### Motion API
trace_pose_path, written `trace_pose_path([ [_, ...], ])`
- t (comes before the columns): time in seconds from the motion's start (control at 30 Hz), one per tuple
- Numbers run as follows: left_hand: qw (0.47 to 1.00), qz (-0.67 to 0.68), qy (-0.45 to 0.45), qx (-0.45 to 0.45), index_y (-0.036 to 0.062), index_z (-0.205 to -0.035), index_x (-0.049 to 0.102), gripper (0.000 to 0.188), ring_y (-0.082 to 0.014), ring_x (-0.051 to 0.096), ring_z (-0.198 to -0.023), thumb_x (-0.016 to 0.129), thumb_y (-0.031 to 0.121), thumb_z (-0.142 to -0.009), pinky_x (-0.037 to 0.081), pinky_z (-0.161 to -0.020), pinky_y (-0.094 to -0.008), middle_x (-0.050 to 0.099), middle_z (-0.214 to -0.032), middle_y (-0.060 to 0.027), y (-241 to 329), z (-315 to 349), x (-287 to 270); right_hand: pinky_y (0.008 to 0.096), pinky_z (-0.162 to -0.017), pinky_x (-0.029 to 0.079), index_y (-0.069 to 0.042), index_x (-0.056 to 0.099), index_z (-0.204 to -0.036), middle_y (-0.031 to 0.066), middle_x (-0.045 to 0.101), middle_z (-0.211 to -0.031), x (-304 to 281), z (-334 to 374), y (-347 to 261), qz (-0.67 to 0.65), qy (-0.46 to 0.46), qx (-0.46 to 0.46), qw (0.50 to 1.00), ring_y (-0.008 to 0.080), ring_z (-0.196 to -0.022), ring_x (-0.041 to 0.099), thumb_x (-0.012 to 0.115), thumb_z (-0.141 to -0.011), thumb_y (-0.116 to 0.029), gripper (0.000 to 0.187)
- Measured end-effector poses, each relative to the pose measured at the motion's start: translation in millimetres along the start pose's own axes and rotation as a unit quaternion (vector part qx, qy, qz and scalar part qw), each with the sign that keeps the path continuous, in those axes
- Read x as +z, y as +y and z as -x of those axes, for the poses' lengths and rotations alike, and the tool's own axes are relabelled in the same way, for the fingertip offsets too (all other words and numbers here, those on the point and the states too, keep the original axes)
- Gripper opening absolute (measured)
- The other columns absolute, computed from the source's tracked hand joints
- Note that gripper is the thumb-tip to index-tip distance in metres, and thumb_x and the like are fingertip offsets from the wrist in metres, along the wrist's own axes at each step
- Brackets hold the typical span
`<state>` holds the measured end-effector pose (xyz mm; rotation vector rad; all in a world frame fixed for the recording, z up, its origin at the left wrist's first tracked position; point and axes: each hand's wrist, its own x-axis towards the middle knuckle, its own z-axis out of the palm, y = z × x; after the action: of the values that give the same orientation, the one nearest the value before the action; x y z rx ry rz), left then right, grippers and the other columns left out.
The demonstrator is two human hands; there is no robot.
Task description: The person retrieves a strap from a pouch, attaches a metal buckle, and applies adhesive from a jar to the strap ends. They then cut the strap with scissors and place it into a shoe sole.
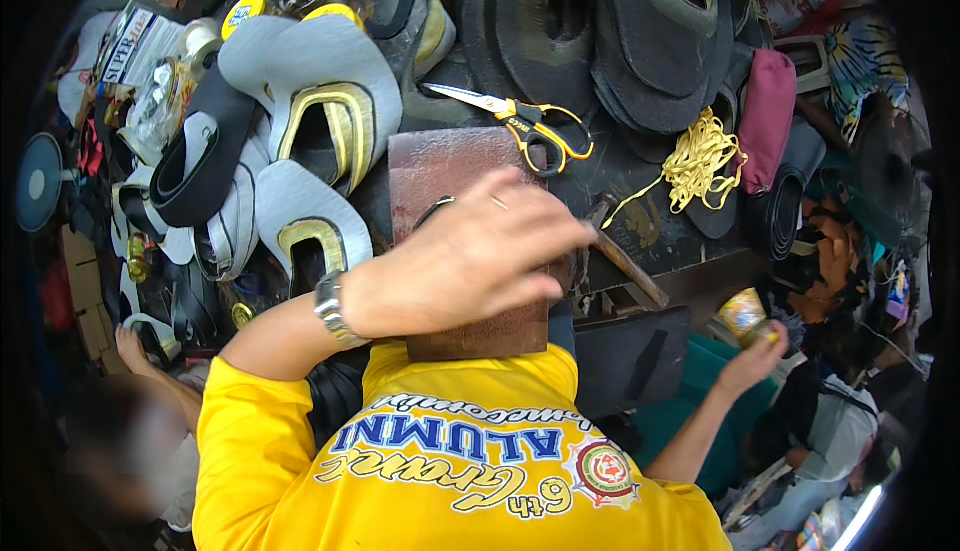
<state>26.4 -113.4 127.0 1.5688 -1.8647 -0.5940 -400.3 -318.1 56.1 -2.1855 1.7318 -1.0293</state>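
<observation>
My left hand (480, 251), with a metal watch at the wrist, is over a brown rectangular board (480, 341) in front of my chest. Its fingers are stretched out and apart, somewhat smeared by motion. A small dark curved edge (436, 209) shows beside the hand on the board; what it belongs to is hidden. Off to the right, my right hand (757, 356) is closed around a small can (743, 317) with a yellow patterned label, held tilted. Scissors (540, 131) with yellow-and-black handles lie at the board's far edge, blades parted. A hammer (628, 263) lies right of the board.
Grey shoe-upper pieces (330, 101) with yellow edging lie at the left. Stacked black pieces (660, 41) stand at the back. Yellow cord (705, 163), a maroon pouch (768, 121) and a black roll (783, 211) are at the right. Another person's hand (132, 349) shows at the lower left.
</observation>
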Motion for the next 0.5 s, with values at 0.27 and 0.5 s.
trace_pose_path([
  [0.27, 0.974, 0.034, 0.222, -0.04, 0.001, -0.144, 0.048, 0.092, -0.0408, 0.054, -0.127, 0.093, 0.03, -0.068, 0.046, -0.107, -0.0446, 0.049, -0.141, -0.0235, 52, 15, 27, 0.0293, -0.082, 0.05, 0.003, 0.06, -0.114, 0.0108, 0.063, -0.101, 46, -7, -231, -0.337, -0.305, -0.154, 0.877, 0.0187, -0.092, 0.064, 0.049, -0.095, -0.03, 0.04],
  [0.5, 0.941, -0.019, 0.313, -0.125, 0.0009, -0.121, 0.056, 0.07, -0.0361, 0.069, -0.093, 0.091, 0.019, -0.063, 0.057, -0.079, -0.04, 0.066, -0.103, -0.0173, 30, 74, 86, 0.0363, -0.058, 0.052, -0.001, 0.064, -0.103, 0.0152, 0.063, -0.082, 91, 49, -275, -0.356, -0.315, -0.46, 0.75, 0.0323, -0.063, 0.063, 0.074, -0.077, -0.021, 0.035],
])
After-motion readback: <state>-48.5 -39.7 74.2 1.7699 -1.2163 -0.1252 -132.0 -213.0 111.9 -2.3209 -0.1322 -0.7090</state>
